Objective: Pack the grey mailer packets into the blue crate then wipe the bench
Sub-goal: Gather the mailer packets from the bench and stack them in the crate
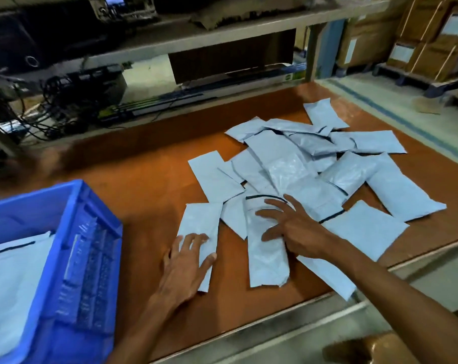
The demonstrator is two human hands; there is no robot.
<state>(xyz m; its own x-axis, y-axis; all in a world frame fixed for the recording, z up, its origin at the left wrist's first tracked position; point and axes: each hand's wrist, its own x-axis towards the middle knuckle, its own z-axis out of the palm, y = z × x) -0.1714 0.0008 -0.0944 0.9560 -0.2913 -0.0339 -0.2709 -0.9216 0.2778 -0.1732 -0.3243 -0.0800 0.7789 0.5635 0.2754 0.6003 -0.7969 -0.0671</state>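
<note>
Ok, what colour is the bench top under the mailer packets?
Orange-brown: the bench top is plain, with no pattern. The head view shows it best.

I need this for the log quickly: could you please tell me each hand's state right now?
Left hand: open, fingers spread on the near-left packet.
Right hand: open, fingers spread on the long packet.

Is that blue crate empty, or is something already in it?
Not empty: grey mailer packets already lie inside the blue crate, below its rim.
</note>
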